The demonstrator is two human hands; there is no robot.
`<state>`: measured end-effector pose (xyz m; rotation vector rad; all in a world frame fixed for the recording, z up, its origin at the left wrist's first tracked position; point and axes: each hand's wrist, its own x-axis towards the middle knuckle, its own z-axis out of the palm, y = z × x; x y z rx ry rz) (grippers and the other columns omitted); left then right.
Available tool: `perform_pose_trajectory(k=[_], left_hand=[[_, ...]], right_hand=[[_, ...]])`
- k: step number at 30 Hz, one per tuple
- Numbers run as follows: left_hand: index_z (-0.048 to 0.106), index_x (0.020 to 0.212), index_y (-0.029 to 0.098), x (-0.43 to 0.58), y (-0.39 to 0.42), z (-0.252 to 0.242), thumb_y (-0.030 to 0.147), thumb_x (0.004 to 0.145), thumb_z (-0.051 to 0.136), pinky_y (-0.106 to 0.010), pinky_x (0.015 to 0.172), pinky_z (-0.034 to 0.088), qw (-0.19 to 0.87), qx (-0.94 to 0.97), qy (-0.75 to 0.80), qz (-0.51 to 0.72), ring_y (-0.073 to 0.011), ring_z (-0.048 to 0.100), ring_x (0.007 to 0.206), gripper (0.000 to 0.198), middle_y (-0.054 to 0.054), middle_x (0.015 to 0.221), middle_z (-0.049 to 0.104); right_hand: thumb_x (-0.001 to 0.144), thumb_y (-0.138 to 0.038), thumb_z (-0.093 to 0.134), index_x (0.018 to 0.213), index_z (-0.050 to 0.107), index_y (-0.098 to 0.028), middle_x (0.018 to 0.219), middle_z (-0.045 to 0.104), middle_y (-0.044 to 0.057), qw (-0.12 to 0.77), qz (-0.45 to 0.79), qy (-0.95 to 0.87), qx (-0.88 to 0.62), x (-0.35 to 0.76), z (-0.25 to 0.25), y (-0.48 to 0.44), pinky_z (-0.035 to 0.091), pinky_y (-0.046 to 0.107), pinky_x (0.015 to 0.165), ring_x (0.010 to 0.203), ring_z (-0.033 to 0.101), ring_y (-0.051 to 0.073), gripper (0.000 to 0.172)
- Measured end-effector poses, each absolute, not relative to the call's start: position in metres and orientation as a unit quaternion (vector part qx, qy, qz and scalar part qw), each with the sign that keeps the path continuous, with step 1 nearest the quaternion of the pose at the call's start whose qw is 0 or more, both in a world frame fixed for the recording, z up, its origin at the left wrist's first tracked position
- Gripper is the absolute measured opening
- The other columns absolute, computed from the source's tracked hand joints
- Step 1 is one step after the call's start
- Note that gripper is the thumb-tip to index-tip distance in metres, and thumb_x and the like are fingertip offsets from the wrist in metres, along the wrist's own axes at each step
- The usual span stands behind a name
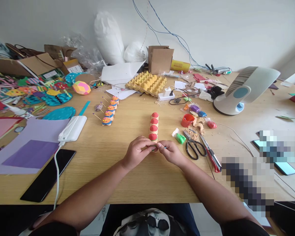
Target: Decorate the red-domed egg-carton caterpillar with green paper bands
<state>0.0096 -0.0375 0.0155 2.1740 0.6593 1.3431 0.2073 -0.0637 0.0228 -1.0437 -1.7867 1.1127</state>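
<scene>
A strip of egg-carton cups, its domes painted red, lies lengthwise in front of me on the wooden table. A bit of green shows on its near end. My left hand and my right hand meet over that end, thumbs and fingers pinched together. Whatever is between the fingertips is too small and hidden to name. Right of the hands lies a lump of green modelling clay on clear wrap. Farther left stands an orange and blue egg-carton caterpillar with pin-like sticks.
Black-handled scissors and a red utility knife lie near my right forearm. Beyond them are a red cup and clay packets. A white fan stands back right. A power bank and black phone lie left.
</scene>
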Motion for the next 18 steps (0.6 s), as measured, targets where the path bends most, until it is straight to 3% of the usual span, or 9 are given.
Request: perform_pose_trajectory(k=[6,9,18], left_hand=[[0.075,0.099,0.022,0.0055,-0.0370,0.0177,0.015,0.089,0.072,-0.031,0.075,0.052,0.204,0.805,0.250,0.497,-0.0148,0.066,0.079,0.012,-0.002,0.086,0.077],[0.074,0.092,0.021,0.0044,-0.0379,0.0173,0.018,0.092,0.069,-0.031,0.074,0.052,0.200,0.802,0.259,0.499,-0.0147,0.065,0.075,0.005,-0.002,0.082,0.075],[0.073,0.094,0.021,0.0078,-0.0383,0.0176,0.017,0.090,0.071,-0.029,0.073,0.054,0.193,0.781,0.288,0.519,-0.0143,0.066,0.080,0.006,-0.003,0.086,0.074]], right_hand=[[0.098,-0.067,0.042,0.073,0.065,-0.016,0.059,0.044,-0.003,0.409,0.442,-0.666,-0.440,0.2076,0.0225,-0.0629,0.036,0.025,0.056,0.056,0.039,0.011,0.062],[0.097,-0.070,0.042,0.073,0.066,-0.016,0.057,0.040,-0.003,0.412,0.432,-0.661,-0.455,0.2073,0.0236,-0.0633,0.035,0.025,0.055,0.055,0.038,0.011,0.063],[0.102,-0.059,0.042,0.078,0.070,-0.016,0.065,0.060,0.002,0.405,0.382,-0.693,-0.458,0.2086,0.0208,-0.0634,0.041,0.026,0.061,0.062,0.053,0.014,0.057]])
